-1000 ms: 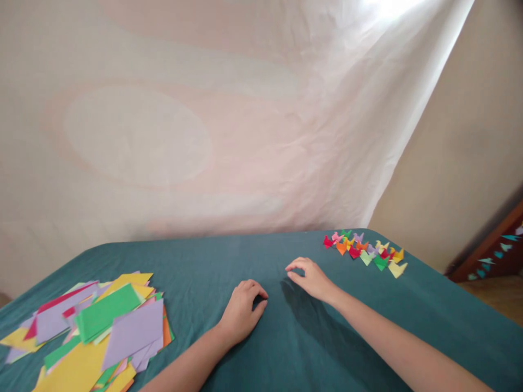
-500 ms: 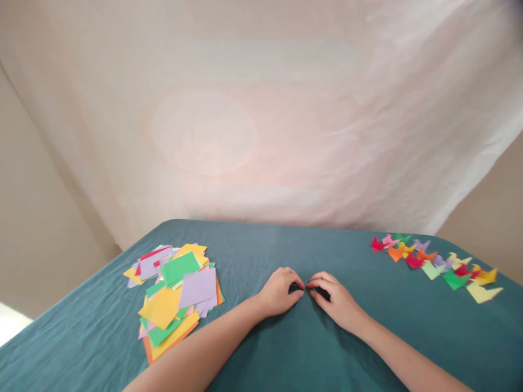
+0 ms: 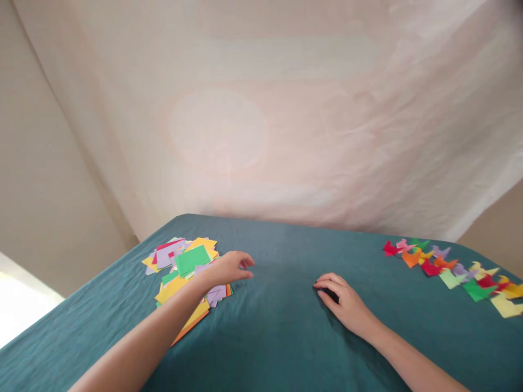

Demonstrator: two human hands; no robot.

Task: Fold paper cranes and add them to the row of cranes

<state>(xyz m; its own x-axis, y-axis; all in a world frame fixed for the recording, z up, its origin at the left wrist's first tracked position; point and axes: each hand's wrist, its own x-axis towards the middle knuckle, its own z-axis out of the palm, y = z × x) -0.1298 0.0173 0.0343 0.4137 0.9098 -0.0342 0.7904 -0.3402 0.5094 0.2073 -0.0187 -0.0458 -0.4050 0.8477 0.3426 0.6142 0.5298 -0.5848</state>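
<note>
My left hand (image 3: 227, 269) reaches out over the right edge of a loose pile of coloured paper squares (image 3: 183, 267), fingers stretched forward and holding nothing. It hovers just above the purple and green sheets. My right hand (image 3: 342, 302) rests on the teal tablecloth (image 3: 281, 337) near the middle, fingers curled loosely downward with nothing in them. A cluster of small folded paper shapes (image 3: 453, 272) in red, orange, green, yellow and purple lies at the far right, well apart from both hands.
A pale draped sheet (image 3: 286, 109) hangs behind the table's far edge. The table's left edge drops off toward a bright floor patch (image 3: 20, 310). Bare cloth lies between the paper pile and the folded shapes.
My hands were together at the middle half a second ago. The left hand has moved left onto the paper pile; the right hand stayed nearly where it was. The view has shifted slightly left.
</note>
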